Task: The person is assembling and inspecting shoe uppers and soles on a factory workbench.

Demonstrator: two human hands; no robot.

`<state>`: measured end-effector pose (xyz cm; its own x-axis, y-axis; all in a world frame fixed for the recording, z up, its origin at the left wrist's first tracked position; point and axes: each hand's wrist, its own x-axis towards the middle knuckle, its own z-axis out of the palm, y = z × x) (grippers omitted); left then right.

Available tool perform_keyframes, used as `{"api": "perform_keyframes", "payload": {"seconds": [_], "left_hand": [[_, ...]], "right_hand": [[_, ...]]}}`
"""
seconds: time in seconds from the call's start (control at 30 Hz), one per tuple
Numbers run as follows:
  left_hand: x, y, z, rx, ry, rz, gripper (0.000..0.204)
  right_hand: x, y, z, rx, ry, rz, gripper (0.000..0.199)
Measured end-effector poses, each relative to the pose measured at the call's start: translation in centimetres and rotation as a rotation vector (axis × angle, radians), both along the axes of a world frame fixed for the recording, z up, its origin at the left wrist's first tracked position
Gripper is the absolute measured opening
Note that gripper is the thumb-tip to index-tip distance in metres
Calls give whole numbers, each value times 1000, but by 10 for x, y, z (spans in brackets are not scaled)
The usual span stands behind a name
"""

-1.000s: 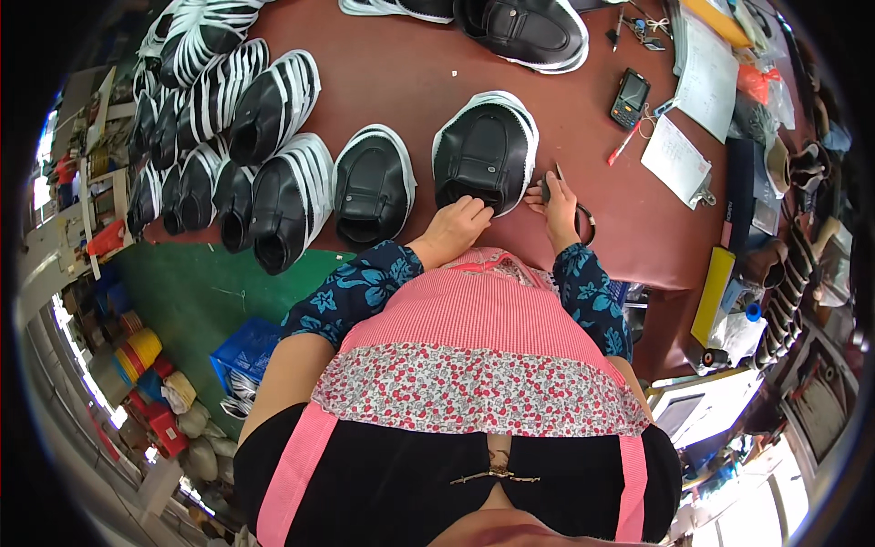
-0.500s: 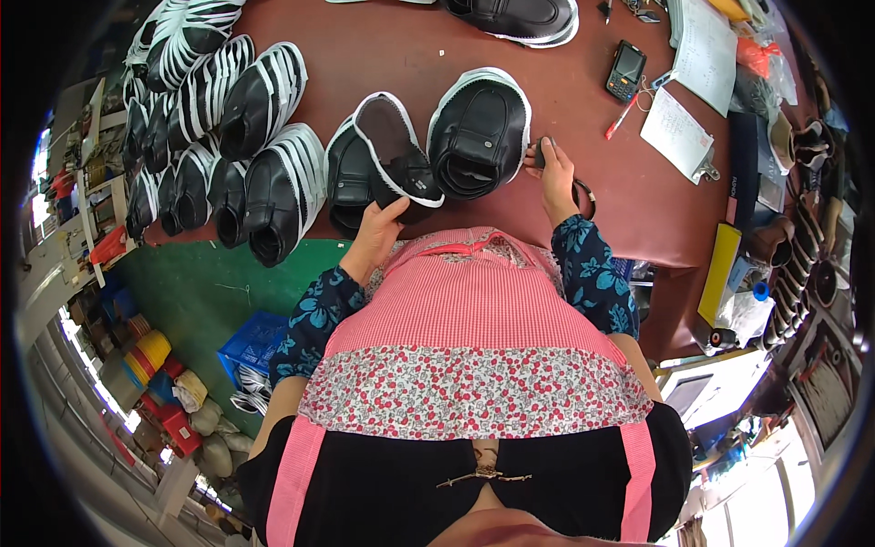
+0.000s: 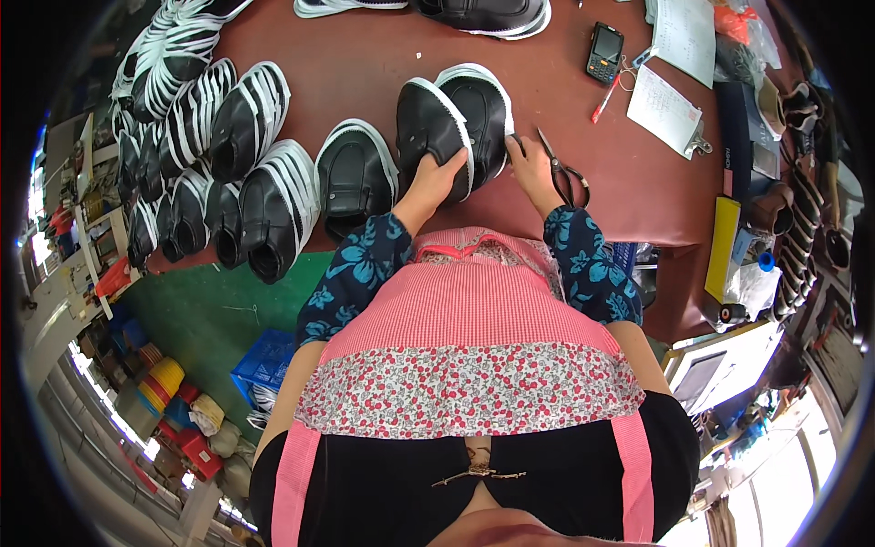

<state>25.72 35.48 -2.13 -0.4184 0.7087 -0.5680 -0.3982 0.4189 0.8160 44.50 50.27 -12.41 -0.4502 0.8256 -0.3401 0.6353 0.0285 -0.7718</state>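
Observation:
My left hand (image 3: 432,190) is closed on the lower right edge of a black shoe upper (image 3: 427,118) with a white rim, thumb on top. That upper is tilted and partly covers a stack of black shoe uppers (image 3: 481,105) behind it. Against the right edge of this stack, my right hand (image 3: 532,170) has its fingers pinched together; a small dark bit shows at the fingertips, too small to name. Scissors (image 3: 571,182) with black handles lie just right of that hand, blades pointing away. Left of the lifted upper sits another black upper (image 3: 355,173), flat on the table.
Several stacks of black and white uppers (image 3: 273,214) fill the left side of the red-brown table (image 3: 365,55). More shoes (image 3: 488,14) lie at the far edge. To the right are a handheld device (image 3: 604,53), a red pen (image 3: 604,102) and a clipboard (image 3: 663,109).
My left hand has moved right and away from me, carrying the upper from the left stack to the right one. My right hand has shifted slightly left, and the scissors show more fully.

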Motion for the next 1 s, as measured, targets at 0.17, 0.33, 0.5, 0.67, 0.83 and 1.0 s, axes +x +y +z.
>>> {"api": "perform_keyframes", "payload": {"seconds": [0.17, 0.33, 0.5, 0.67, 0.83, 1.0], "left_hand": [[-12, 0, -39, -174, 289, -58, 72], [-9, 6, -39, -243, 334, -109, 71], [-12, 0, -60, -245, 309, -70, 70], [-11, 8, -47, -261, 337, -101, 69], [-5, 5, -38, -289, 380, -71, 66], [-4, 10, -38, -273, 436, -149, 67]], "right_hand": [[-66, 32, 50, 159, 174, 86, 50], [-64, 47, 17, 208, -271, 262, 51], [-67, 63, 5, 254, -76, 123, 45], [-82, 52, 11, 108, -235, 149, 57], [-51, 37, -11, -50, -441, 299, 61], [-12, 47, -31, 1, -345, 437, 59]]}}
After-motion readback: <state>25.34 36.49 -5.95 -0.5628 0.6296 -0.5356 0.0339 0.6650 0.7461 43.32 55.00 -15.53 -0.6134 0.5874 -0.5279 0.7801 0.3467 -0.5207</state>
